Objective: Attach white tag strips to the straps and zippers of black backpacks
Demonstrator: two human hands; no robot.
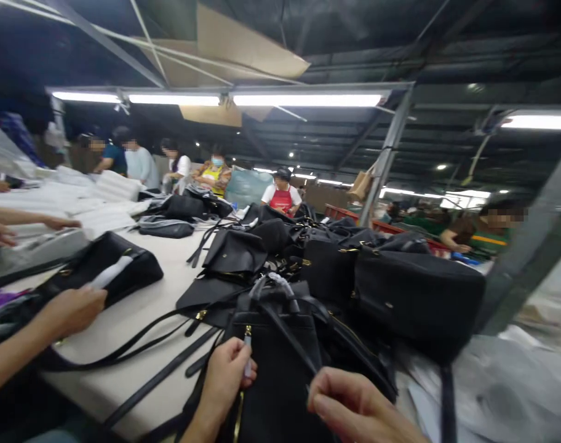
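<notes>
A black backpack (280,363) lies in front of me, its grab handle partly wrapped in clear plastic. My left hand (227,375) pinches the zipper pull (248,357), which is covered in a pale wrap, at the top of a gold zipper (238,415) on the bag's front. Over the right side of the bag, my right hand (354,403) is curled with thumb and forefinger together. A black strap (290,335) slants down to its fingertips, but whether they grip it or something small I cannot make out.
More black bags (419,295) are heaped beyond and to the right. At left, a co-worker's hand (80,311) holds a white strip on another black bag (142,264). Loose straps (137,347) trail across the pale table (119,314). Clear plastic (506,381) lies at right, near a metal post.
</notes>
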